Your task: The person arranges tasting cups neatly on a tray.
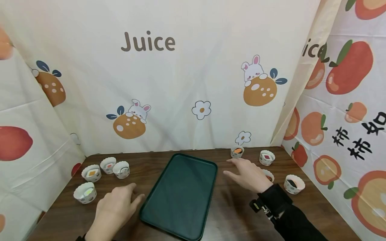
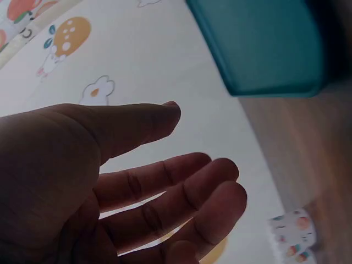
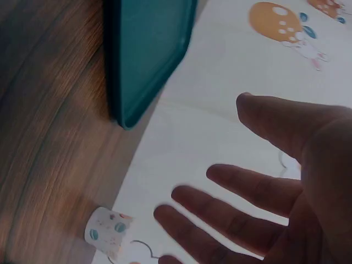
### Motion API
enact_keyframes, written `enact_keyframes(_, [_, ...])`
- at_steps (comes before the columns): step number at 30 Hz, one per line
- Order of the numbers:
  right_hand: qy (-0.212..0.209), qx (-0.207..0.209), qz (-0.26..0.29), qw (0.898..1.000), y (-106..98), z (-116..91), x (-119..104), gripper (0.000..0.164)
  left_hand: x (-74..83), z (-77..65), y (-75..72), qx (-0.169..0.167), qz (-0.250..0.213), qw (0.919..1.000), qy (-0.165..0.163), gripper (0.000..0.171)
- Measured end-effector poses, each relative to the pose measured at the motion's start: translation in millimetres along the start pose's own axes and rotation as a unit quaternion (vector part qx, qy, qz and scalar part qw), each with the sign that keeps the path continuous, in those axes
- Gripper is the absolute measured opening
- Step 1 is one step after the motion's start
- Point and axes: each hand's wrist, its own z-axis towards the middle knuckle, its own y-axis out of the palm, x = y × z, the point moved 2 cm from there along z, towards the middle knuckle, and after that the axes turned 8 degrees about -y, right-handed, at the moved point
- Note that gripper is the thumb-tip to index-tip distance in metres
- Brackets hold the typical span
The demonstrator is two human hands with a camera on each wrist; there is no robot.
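Observation:
A dark green rectangular tray (image 1: 181, 190) lies on the table between my hands, with nothing on it. My left hand (image 1: 114, 207) hovers beside its left edge, thumb and fingers loosely extended and holding nothing. Left of that hand is a white paper cup (image 1: 80, 196) with a yellow-green piece inside. On the other side, my right hand (image 1: 248, 174) reaches forward with spread, empty fingers. Just beyond its fingertips stands a cup (image 1: 236, 154) holding an orange-and-dark piece. Another cup (image 1: 269, 174) is partly hidden behind the right hand.
Three more cups, one with an orange-yellow piece (image 1: 91, 173), cluster at the back left. On the right are a cup with a dark red piece (image 1: 267, 162) and one with a black piece (image 1: 294, 189). Printed cloth (image 1: 181, 83) hangs behind and along both sides of the wooden table (image 1: 235, 217).

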Motion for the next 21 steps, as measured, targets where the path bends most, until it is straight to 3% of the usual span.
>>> enact_keyframes(4, [-0.001, -0.012, 0.009, 1.000, 11.0, 21.1, 5.8, 0.034, -8.6, -3.5, 12.9, -0.030, 0.001, 0.9995, -0.013, 0.020])
enact_keyframes(10, [-0.002, -0.036, -0.004, 0.999, 31.9, 53.2, 14.7, 0.024, -16.2, -7.0, 30.1, -0.060, -0.001, 0.9977, -0.033, 0.022])
enact_keyframes(21, [-0.003, -0.027, -0.034, 0.999, 61.8, 86.9, 30.1, 0.014, -18.5, -5.8, 47.3, -0.051, -0.016, 0.9979, -0.037, 0.028])
